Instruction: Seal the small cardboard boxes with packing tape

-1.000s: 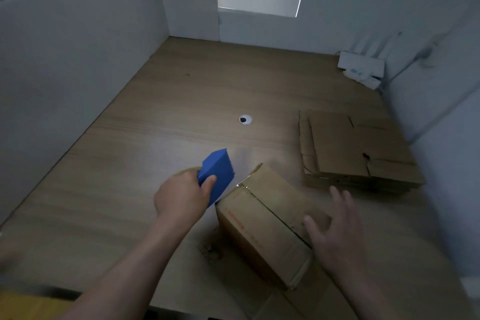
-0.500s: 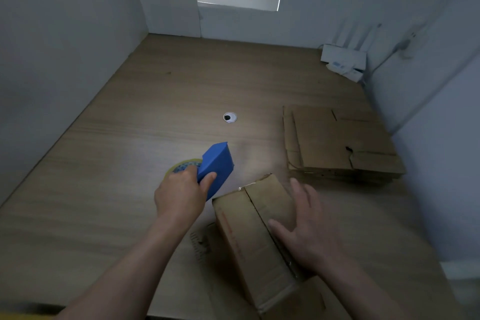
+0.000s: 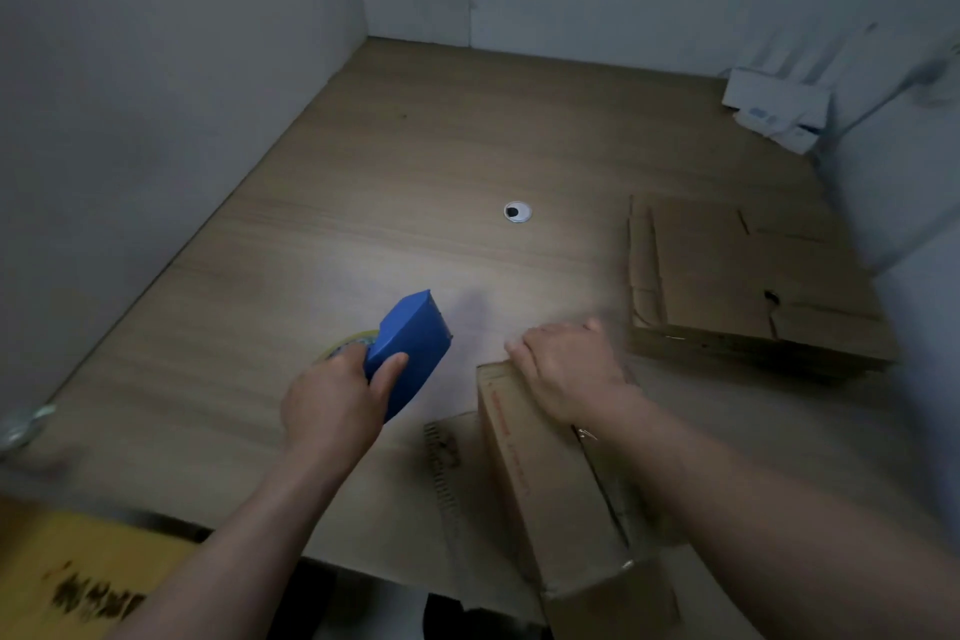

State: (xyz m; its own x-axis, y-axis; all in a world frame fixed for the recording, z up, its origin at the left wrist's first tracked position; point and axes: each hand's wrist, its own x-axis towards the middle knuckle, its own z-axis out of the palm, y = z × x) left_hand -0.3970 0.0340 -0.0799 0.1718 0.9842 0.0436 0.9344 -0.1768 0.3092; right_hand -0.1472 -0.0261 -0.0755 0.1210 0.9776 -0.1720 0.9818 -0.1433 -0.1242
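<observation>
Two bare hands work over a wood-grain worktop (image 3: 363, 203) walled in by pale grey panels. The left hand (image 3: 332, 405) is wrapped around a blue plastic tape dispenser (image 3: 410, 353), a blocky wedge shape tilted up off the surface, with the yellowish rim of its tape roll (image 3: 347, 344) peeking out behind the knuckles. The right hand (image 3: 566, 369) lies palm-down, fingers curled loosely over the far end of a long brown cardboard box (image 3: 540, 489), which sits at the near edge with red print along its side. Beyond it, well apart, rests a stack of flattened cardboard sheets (image 3: 737, 286), creased and matte.
</observation>
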